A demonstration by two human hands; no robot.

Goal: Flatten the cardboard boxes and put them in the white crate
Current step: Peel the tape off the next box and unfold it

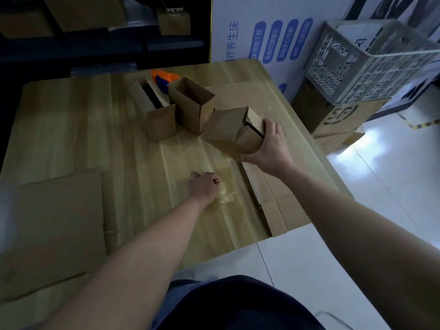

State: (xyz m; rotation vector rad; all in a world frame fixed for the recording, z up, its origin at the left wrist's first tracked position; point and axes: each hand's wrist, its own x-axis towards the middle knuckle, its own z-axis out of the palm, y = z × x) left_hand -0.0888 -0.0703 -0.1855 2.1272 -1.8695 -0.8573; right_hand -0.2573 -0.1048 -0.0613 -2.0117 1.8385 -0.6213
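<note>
box [227, 129]: plain brown cardboard, not flattened, tipped on one edge on the table [71, 129], right of centre; a dark gap is seen at the near end where a flap stands ajar.
right hand [270, 146]: wrapped round the box's near end, fingers over the top, thumb underneath.
left hand [204, 186]: clenched on a tape wad [226, 197] of clear film, knuckles up, resting on the table nearer the person than the box.
open box [190, 103]: upright, top open, just behind the held box; contact cannot be told.
long box [154, 108]: laid against the open box's left side, top slit open, dark inside.
tool [166, 78]: orange and blue, behind the boxes, mostly hidden.
crate [371, 60]: white lattice, off the table at far right, tilted, set on an SF carton [338, 117] on the floor.
flat sheet [57, 229]: laid at the near-left corner.
flat stack [273, 198]: laid along the near-right edge, under the right forearm.
edges: the table's right edge runs just beyond the right hand; white tile floor is seen past it.
open room: bare wood is seen left of the boxes and between the hands.
</note>
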